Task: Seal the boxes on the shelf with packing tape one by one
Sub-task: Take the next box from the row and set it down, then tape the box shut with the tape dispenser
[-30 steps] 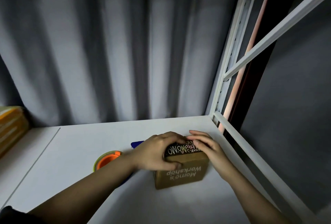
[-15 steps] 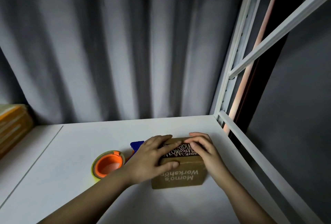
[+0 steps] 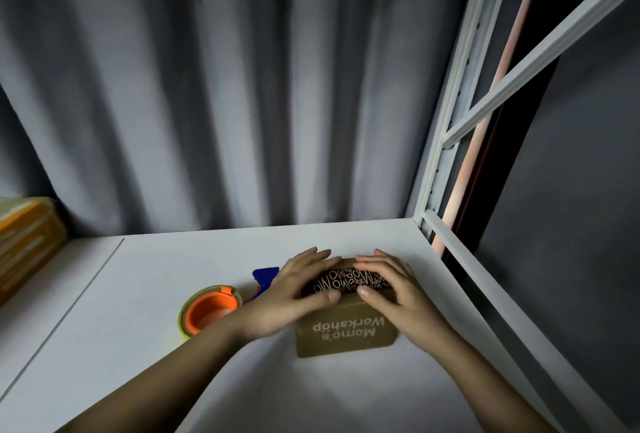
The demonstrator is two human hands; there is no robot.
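Hands pressed flat over the box: left hand (image 3: 294,290) spread across the left end of the lid with the thumb along the front edge, right hand (image 3: 389,289) mirroring on the right end, fingers mostly straight, fingertips near each other over the patterned strip on top. Nothing gripped, only held down.

Cardboard box (image 3: 346,332) low and right of centre in the frame, sitting on the white shelf (image 3: 173,259), printed front face turned toward the camera, lettering upside down. Whether tape already crosses the seam: cannot tell under the fingers.

Tape roll (image 3: 211,308) with orange core just left of the left wrist, flat on the shelf, a blue part (image 3: 265,275) behind it, likely the dispenser's handle or blade. Stack of yellow-brown boxes (image 3: 24,238) at the far left edge of the frame. Grey curtain behind, white shelf upright at upper right.

Risks, as judgement only:
- Flaps springing up once one hand lifts for the roll, leaving the seam gaping or the tape wrinkled.
- Light box sliding toward the open right edge of the shelf under a sideways push or a tug of tape.
- Left forearm knocking the roll away when reaching back.
- Dim light hiding the tape end, costing a fumbled start.
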